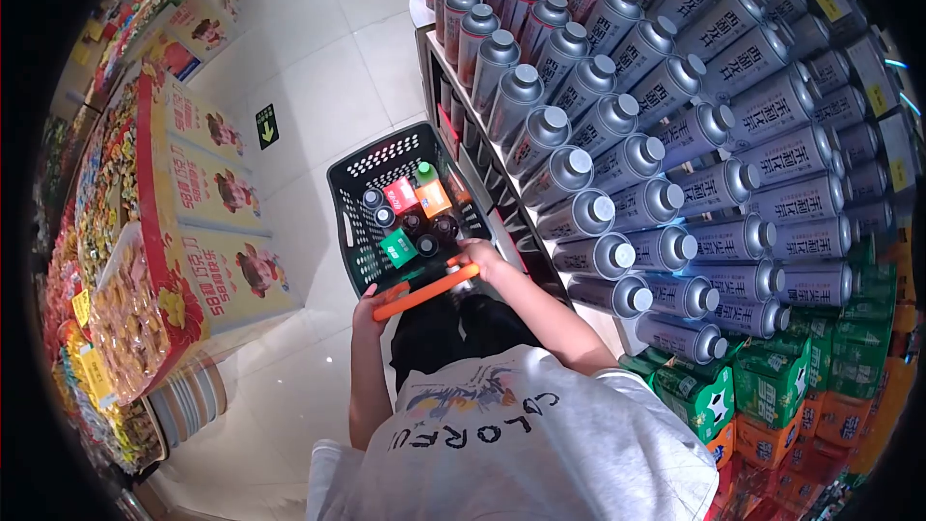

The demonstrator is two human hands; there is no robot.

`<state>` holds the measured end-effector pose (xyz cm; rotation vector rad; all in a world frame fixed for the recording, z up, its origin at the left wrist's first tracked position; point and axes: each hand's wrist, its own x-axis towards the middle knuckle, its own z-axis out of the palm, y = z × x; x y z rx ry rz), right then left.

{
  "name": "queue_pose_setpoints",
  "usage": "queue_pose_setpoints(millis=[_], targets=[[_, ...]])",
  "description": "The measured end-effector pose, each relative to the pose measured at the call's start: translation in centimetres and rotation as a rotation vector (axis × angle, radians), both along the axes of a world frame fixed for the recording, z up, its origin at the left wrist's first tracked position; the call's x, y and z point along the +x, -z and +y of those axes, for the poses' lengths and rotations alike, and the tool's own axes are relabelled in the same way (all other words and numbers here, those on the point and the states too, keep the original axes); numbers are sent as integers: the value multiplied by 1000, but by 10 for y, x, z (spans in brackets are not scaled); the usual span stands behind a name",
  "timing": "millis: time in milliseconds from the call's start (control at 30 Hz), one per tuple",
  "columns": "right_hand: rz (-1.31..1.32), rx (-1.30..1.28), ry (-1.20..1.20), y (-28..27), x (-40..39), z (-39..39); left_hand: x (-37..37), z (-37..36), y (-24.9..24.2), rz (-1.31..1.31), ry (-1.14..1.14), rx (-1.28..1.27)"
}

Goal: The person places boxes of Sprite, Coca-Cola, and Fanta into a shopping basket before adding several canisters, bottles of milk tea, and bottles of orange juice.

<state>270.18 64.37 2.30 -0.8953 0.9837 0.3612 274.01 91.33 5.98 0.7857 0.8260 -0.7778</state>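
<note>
Both hands are on the orange handle (425, 293) of a black basket cart (359, 232), and that's the step right now: steering the cart along the aisle. The left hand (367, 309) wraps closed around the handle's near-left end, the right hand (479, 256) is clamped shut on its right end, arms stretched forward over a white T-shirt (526, 444) printed with curved lettering, seen upside down, that seems to read "COLORFUL". The cart sits on the pale tiled floor (318, 87), just left of the shelf (453, 96), and it is already loaded: dark bottle caps, a green carton (397, 247), a red pack (399, 195), an orange pack (433, 199) with a green-capped item beside it; their labels are too small to read. To the right, the shelf is a wall of silver cans (617, 154) lying with their caps outward, carrying Chinese characters I can't read surely from here. Below them, near right, stacked green cases (772, 376) with a football motif, and orange cases under those. On the left, a red-and-yellow display (207, 193) of boxes shows a cartoon pig and large Chinese writing; a green arrow sticker (267, 125) marks the floor farther on. As I judge it, the next move calls for keeping both hands firm and guiding the cart clear of the shelf edge on the right, which it runs very close to, or freeing one hand to reach for the cans.
</note>
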Motion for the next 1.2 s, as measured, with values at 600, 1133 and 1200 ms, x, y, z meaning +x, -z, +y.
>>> queue_pose_setpoints(millis=[600,1133,1200], targets=[[29,41,59,-28,123,-23,131,-16,21,30,134,45],[47,-767,-749,-68,195,-56,238,-23,-24,-135,1203,829],[26,-894,-760,-118,208,-68,271,-26,-25,-585,1452,1141]])
